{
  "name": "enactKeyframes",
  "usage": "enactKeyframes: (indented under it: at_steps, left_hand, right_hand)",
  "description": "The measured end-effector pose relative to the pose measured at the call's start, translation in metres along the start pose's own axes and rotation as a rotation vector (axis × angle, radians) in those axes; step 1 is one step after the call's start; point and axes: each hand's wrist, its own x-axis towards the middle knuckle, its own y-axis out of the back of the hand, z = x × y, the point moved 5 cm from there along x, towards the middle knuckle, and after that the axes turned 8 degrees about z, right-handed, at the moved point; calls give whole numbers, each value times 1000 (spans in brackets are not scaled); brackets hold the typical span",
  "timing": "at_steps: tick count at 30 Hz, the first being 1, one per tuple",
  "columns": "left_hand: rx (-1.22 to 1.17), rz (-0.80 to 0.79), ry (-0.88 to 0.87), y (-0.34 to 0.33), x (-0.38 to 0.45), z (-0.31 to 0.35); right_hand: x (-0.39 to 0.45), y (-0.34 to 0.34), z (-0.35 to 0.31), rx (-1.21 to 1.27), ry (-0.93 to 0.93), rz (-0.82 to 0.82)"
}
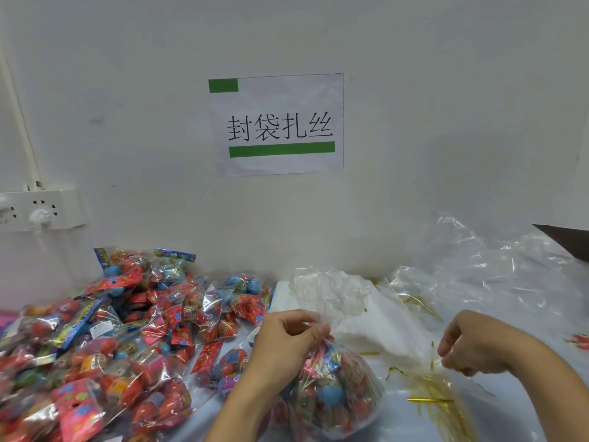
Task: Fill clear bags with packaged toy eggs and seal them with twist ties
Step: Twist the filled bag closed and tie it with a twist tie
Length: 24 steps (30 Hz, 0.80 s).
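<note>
Gathering the neck of the filled bag (331,390), we see the left hand (287,339) with its fingers curled round the bunched plastic just above the load, and we judge the pinch is there to keep the mouth closed while a tie is fetched. The bag sits on the table (510,409) in front of us, low in the middle, a rounded bulge of thin clear film, crinkled and glossy, with red and blue packaged eggs pressed against its wall. Its loose top flares upward behind the fingers like a ruffled collar.

To the right, the right hand (468,349) hangs over the twist ties (430,400), fingertips drawn together; it looks to be pinching one gold strand, though the strand is too thin for us to be sure. The ties lie scattered close by, flat, narrow and metallic, probably so one can be reached without letting go of the neck.

On the left lies the heap of packaged toy eggs (111,339), each in a shiny wrapper with a bright printed header. Empty clear bags (497,275) are piled at the far right, limp and cloudy, and a printed sign (277,124) hangs on the white wall above
</note>
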Motion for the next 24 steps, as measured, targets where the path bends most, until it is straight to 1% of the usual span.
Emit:
enactKeyframes:
  at_steps: [2, 5, 8, 11, 15, 18, 21, 23, 24]
  left_hand:
    - [-1, -5, -3, 0, -1, 1]
    - [-6, -16, -8, -1, -1, 2]
    - [-24, -30, -17, -2, -1, 3]
    - [-28, -53, -31, -3, -3, 4]
    - [-32, -81, -40, -5, -3, 3]
    - [-46, -131, -56, -7, -5, 5]
    - [-71, -164, -76, -9, -9, 8]
    - [-101, -191, -51, -12, -10, 6]
    - [-113, -194, -40, -13, -10, 5]
  right_hand:
    - [-4, 9, -7, 190, 69, 79]
    - [-16, 19, -37, 576, 229, 191]
    - [-22, 10, -67, 805, 299, 241]
    - [-19, -6, -79, 916, 268, 277]
    - [-11, -18, -76, 1080, 144, 394]
    - [-11, -25, -78, 1088, 84, 519]
    - [-16, -34, -86, 1062, 90, 609]
    - [-17, -40, -90, 1014, 97, 596]
    - [-16, -43, -93, 1023, 115, 546]
